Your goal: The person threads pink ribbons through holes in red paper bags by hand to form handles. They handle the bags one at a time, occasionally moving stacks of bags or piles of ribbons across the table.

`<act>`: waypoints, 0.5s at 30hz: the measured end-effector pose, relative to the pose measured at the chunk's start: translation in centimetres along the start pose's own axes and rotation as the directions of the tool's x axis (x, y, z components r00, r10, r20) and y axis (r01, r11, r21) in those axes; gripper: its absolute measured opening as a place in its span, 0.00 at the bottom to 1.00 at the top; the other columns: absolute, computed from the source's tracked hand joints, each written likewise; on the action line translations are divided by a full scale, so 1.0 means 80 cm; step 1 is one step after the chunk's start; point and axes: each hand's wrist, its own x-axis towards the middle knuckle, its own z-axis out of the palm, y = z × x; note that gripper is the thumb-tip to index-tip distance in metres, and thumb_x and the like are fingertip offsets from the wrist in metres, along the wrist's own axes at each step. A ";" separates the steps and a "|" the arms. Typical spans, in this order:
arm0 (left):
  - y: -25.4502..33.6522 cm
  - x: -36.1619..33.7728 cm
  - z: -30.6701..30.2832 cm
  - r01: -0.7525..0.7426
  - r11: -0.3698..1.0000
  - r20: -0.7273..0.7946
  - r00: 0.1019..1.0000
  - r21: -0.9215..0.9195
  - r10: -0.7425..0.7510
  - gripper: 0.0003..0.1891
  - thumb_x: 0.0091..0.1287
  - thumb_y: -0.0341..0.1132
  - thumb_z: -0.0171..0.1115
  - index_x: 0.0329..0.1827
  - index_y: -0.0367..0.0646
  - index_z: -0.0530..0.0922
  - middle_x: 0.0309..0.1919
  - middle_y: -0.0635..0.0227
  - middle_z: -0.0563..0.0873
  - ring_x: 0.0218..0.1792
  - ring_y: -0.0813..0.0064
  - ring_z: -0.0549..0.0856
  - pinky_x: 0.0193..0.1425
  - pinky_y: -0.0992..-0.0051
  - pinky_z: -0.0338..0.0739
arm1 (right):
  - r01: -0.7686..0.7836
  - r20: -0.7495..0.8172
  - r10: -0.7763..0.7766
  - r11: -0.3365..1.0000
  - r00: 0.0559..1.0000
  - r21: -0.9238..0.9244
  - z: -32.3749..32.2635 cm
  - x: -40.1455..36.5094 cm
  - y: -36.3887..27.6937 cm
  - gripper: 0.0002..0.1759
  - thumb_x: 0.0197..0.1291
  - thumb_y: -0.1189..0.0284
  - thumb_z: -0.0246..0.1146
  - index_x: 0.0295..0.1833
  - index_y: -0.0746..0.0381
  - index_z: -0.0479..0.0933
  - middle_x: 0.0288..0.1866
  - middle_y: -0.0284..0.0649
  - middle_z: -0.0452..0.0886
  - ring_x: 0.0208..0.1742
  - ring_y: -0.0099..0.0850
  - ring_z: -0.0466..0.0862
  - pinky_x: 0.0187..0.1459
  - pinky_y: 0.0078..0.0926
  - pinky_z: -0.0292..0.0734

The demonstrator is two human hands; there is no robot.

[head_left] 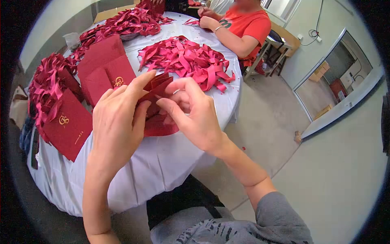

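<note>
My left hand [115, 116] is closed on a dark red paper bag [157, 90], thumb and fingers at its near side. Its folded top edges stand up between my two hands. On the other side my right hand [197, 116] pinches at the bag's edge with thumb and forefinger, the other fingers curled. Below the hands a red band [161, 128] hangs in a curve over the white cloth. Left of my left hand lie a red bag with gold print [103, 61] and another flat red bag [69, 126].
A round table with a white cloth [146, 162] stands before me. Crimson ribbons [185, 61] are heaped on it, with more ribbon piles [122, 24] at the back and left [50, 83]. Across it sits a person in a red shirt [248, 26]. A glass door [337, 73] is at right.
</note>
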 end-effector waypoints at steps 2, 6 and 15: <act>0.001 0.000 0.002 0.002 1.000 -0.004 1.000 -0.013 -0.002 0.23 0.56 0.23 0.58 0.58 0.42 0.73 0.32 0.59 0.84 0.37 0.62 0.83 0.42 0.68 0.73 | 0.025 0.087 -0.021 0.998 0.996 -0.052 -0.004 0.000 0.007 0.05 0.62 0.81 0.60 0.40 0.68 0.70 0.31 0.36 0.80 0.31 0.18 0.80 0.30 0.15 0.76; 0.002 -0.001 0.001 -0.001 0.999 -0.014 1.000 -0.052 0.001 0.24 0.56 0.22 0.59 0.59 0.41 0.72 0.30 0.61 0.84 0.35 0.62 0.83 0.42 0.67 0.74 | 0.178 -0.002 -0.178 0.984 0.984 -0.029 0.007 0.002 0.015 0.07 0.58 0.80 0.63 0.37 0.67 0.70 0.25 0.44 0.80 0.25 0.29 0.83 0.26 0.26 0.75; 0.003 -0.004 0.003 -0.017 0.998 -0.029 0.999 -0.062 0.015 0.27 0.56 0.22 0.60 0.62 0.41 0.70 0.30 0.62 0.85 0.34 0.63 0.83 0.42 0.67 0.75 | 0.397 0.069 -0.406 0.821 0.911 -0.411 -0.019 0.018 -0.020 0.13 0.52 0.80 0.67 0.43 0.65 0.74 0.36 0.39 0.75 0.36 0.28 0.78 0.37 0.23 0.75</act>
